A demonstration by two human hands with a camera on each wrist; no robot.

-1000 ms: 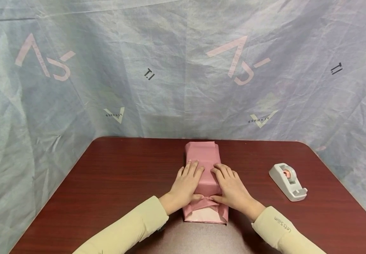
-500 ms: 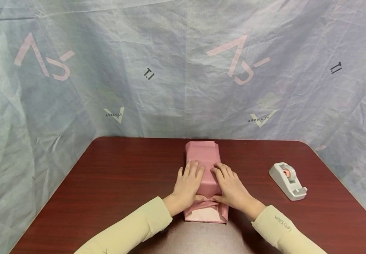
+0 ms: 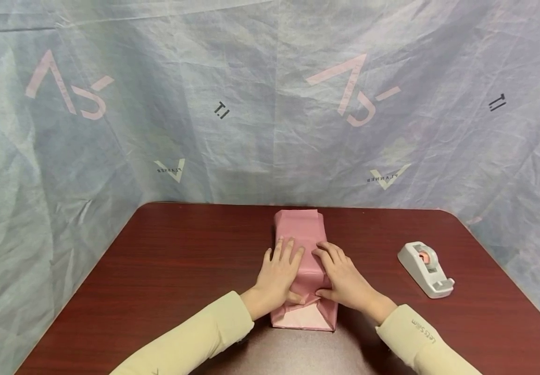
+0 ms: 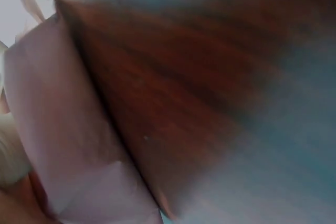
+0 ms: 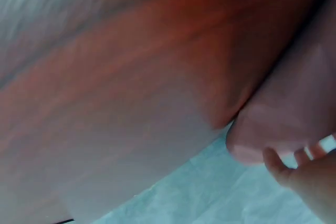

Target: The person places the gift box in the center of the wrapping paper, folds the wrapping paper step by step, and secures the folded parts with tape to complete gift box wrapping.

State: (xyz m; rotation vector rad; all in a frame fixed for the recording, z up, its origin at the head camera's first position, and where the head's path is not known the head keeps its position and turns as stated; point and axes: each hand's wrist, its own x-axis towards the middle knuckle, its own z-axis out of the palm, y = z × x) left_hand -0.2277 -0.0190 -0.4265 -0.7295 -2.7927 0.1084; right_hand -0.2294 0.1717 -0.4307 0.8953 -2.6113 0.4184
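A long box wrapped in pink paper (image 3: pixel 300 225) lies on the dark red table, its near end toward me. My left hand (image 3: pixel 274 278) rests on its top with fingers spread and fairly straight, thumb on the folded paper at the near end. From the other side my right hand (image 3: pixel 347 281) lies over the top right edge, its thumb also at that fold. Below the thumbs the paper folds inward at both corners, and a pale area (image 3: pixel 303 317) shows between. The left wrist view shows one long side of the pink package (image 4: pixel 63 108).
A white tape dispenser (image 3: pixel 424 271) with an orange core stands on the table (image 3: pixel 190 250) to the right. Grey-blue fabric sheets (image 3: pixel 260 130) with printed marks hang behind the table and along both sides.
The left thumb has shifted slightly toward me along the fold, and the right thumb has drawn a little to the right. Box and tape dispenser stay in place.
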